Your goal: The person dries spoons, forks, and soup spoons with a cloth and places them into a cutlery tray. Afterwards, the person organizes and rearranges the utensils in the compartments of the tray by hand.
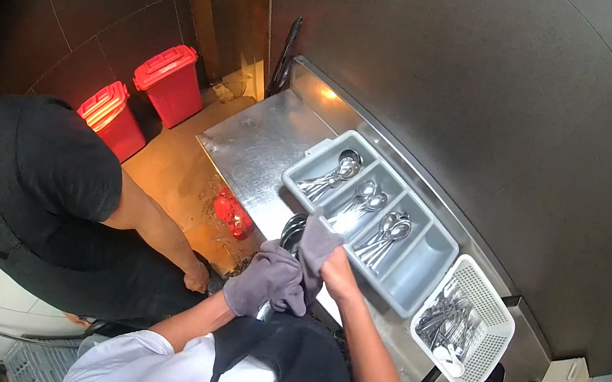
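Note:
My left hand [265,280], in a grey fabric covering that looks like a glove, is closed around a bunch of spoons [293,227]. Their dark, shiny round bowls stick out at the top, and a bit of metal handle shows below the hand. Pressed against the right side of the same bunch is my right hand [319,248], covered in the same grey fabric; its fingertips are hidden. Just beyond both hands lies a grey cutlery tray [423,263] with several compartments. Ladle-like spoons [347,166] fill its left compartment, with smaller spoons [371,198] and more spoons [394,230] in the middle ones.
A white perforated basket [496,324] of mixed cutlery stands right of the tray on the steel counter [251,133]. At left, another person [41,179] in black stands close by. Two red lidded bins [169,87] and a red bag [232,213] are on the floor.

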Tool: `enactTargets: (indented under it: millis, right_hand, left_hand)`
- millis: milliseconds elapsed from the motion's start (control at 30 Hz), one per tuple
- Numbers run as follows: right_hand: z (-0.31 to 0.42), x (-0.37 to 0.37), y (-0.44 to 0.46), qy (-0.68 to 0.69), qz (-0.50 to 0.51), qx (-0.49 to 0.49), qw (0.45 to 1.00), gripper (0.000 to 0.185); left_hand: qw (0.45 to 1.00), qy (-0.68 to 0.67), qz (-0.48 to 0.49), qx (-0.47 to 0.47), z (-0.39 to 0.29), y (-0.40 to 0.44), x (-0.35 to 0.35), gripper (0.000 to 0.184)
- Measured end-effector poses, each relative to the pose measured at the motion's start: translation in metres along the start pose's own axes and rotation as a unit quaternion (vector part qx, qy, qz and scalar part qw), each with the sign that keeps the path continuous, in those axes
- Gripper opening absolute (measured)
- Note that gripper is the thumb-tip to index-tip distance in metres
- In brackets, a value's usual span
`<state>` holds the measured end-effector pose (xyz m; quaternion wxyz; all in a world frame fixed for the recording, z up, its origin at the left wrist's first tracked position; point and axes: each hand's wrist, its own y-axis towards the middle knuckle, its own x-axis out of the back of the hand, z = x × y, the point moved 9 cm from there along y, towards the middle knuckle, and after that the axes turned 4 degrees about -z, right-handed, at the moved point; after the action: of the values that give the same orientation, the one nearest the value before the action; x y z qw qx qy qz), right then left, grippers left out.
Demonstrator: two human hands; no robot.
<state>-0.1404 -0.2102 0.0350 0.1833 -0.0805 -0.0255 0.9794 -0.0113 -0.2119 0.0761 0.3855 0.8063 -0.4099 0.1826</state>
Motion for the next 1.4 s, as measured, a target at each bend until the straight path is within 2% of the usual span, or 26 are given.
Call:
enactTargets:
  millis: [100, 200, 300, 400, 500, 600, 667, 700, 733, 800, 833, 933, 1000, 1067, 1100, 1167, 1200, 1233, 1300, 1333, 1400]
  right_hand:
    - [-0.02, 0.007, -0.003, -0.016, -0.028, 0.031, 0.999, 0.036]
    - [-0.034, 0.024, -0.011, -0.034, -0.057, 0.019, 0.998, 0.029]
    - [-0.025, 0.034, -0.027, -0.074, -0.102, -0.001, 0.992, 0.026]
    - [-0.006, 0.041, -0.042, -0.091, -0.157, 0.014, 0.983, 0.025]
    - [-0.002, 0.05, -0.049, -0.113, -0.182, 0.033, 0.976, 0.03]
    - [-0.01, 0.062, -0.056, -0.097, -0.227, 0.022, 0.969, 0.035]
    - [-0.012, 0.071, -0.061, -0.086, -0.257, 0.008, 0.963, 0.037]
    - [-0.026, 0.078, -0.061, -0.026, -0.268, -0.018, 0.963, 0.038]
    - [-0.029, 0.081, -0.063, 0.039, -0.287, -0.003, 0.957, 0.038]
    - [-0.031, 0.084, -0.065, 0.167, -0.319, 0.028, 0.932, 0.037]
    - [-0.03, 0.079, -0.065, 0.17, -0.281, 0.031, 0.944, 0.042]
    - [-0.021, 0.072, -0.066, 0.122, -0.238, 0.083, 0.96, 0.037]
    - [-0.027, 0.095, -0.064, 0.037, -0.276, 0.08, 0.957, 0.028]
    - [-0.014, 0.109, -0.062, -0.084, -0.332, 0.088, 0.935, 0.02]
    - [-0.016, 0.116, -0.066, -0.069, -0.369, 0.053, 0.925, 0.015]
    - [-0.037, 0.117, -0.07, 0.083, -0.414, 0.037, 0.906, 0.019]
    - [-0.055, 0.113, -0.066, 0.171, -0.378, 0.017, 0.91, 0.024]
    - [-0.073, 0.108, -0.064, 0.255, -0.345, -0.01, 0.903, 0.04]
    - [-0.07, 0.075, -0.074, 0.271, -0.288, -0.053, 0.917, 0.037]
    - [-0.066, 0.054, -0.08, 0.279, -0.26, -0.074, 0.921, 0.036]
    - [-0.05, 0.029, -0.087, 0.176, -0.21, -0.042, 0.961, 0.03]
  left_hand:
    - [0.997, -0.079, 0.0, -0.01, -0.023, 0.015, 0.012, 0.008]
    - [0.996, -0.083, -0.023, -0.003, -0.028, 0.018, 0.011, 0.006]
    - [0.996, -0.077, 0.014, 0.045, -0.026, 0.018, 0.0, 0.012]
    - [0.991, 0.133, 0.014, -0.004, -0.019, 0.007, -0.014, 0.01]
    - [0.98, 0.184, 0.057, 0.055, -0.009, -0.001, -0.029, 0.009]
    - [0.982, 0.158, 0.1, 0.033, -0.02, 0.004, -0.03, 0.004]
    - [0.928, 0.304, 0.209, 0.058, -0.025, 0.008, -0.04, 0.004]
    - [0.926, 0.306, 0.214, 0.049, -0.026, 0.006, -0.042, 0.005]
    - [0.925, 0.309, 0.219, 0.039, -0.027, 0.005, -0.044, 0.005]
    - [0.976, 0.174, 0.129, -0.022, -0.027, -0.003, -0.038, 0.006]
    - [0.977, 0.168, 0.129, -0.017, -0.024, -0.006, -0.04, 0.006]
    - [0.979, 0.154, 0.135, -0.004, -0.019, -0.015, -0.048, 0.007]
    - [0.979, 0.151, 0.14, 0.001, -0.019, -0.021, -0.055, 0.01]
    - [0.98, 0.157, 0.118, -0.031, -0.038, -0.013, -0.049, 0.004]
    - [0.98, 0.16, 0.107, -0.048, -0.045, -0.011, -0.047, 0.002]
    - [0.983, 0.159, 0.09, -0.034, -0.036, -0.017, -0.056, 0.003]
    - [0.984, 0.159, 0.08, -0.027, -0.031, -0.02, -0.059, 0.003]
    - [0.984, 0.155, 0.084, -0.014, -0.028, -0.022, -0.061, 0.004]
    - [0.984, 0.148, 0.094, 0.012, -0.022, -0.025, -0.064, 0.007]
    - [0.992, 0.079, 0.065, 0.073, -0.014, -0.024, -0.059, 0.008]
    - [0.979, -0.06, 0.006, 0.193, 0.001, -0.024, -0.05, 0.012]
